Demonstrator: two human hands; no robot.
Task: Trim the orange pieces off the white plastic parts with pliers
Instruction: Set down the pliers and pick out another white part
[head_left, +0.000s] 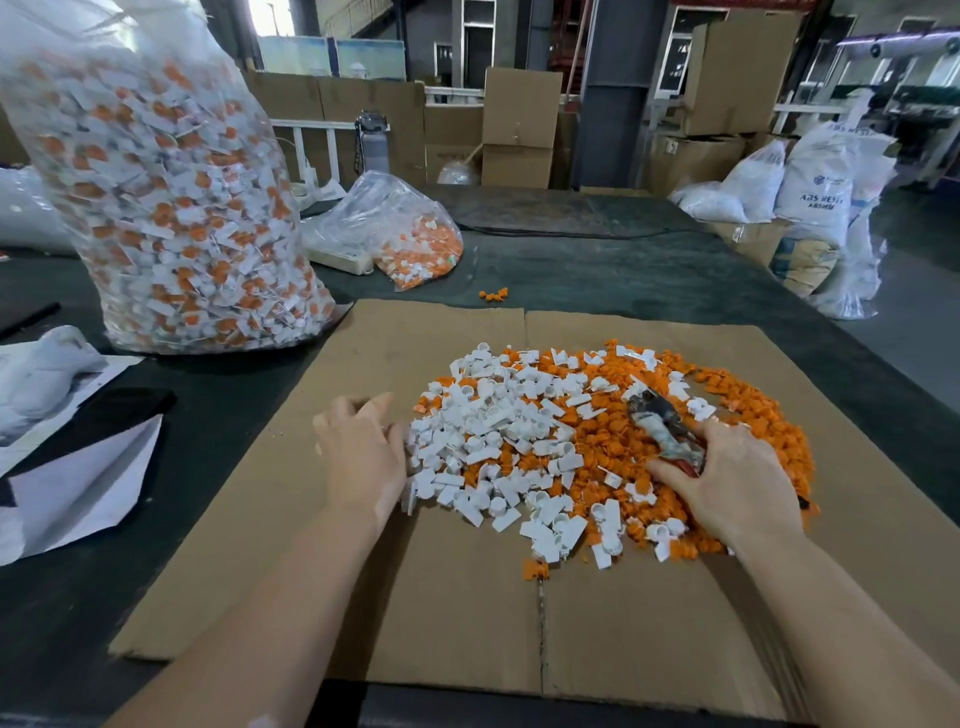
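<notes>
Nearest, a flattened cardboard sheet (467, 623) covers the dark surface (78, 597) and carries the work. The left hand (363, 457) lies flat with fingers straight and together, its edge pressed to the left side of the heap of white parts (488, 436). The right hand (727, 483) has its fingers curled round the handles of the pliers (662, 428), whose tip points up-left over the orange pieces (753, 410). The step looks like sorting — sweep the whites together gently so none slide off the cardboard, and keep the pliers tip lifted clear of the heap. Beyond, a big bag of untrimmed parts (171, 208) stands to the left, with a smaller bag (410, 239) further back.
</notes>
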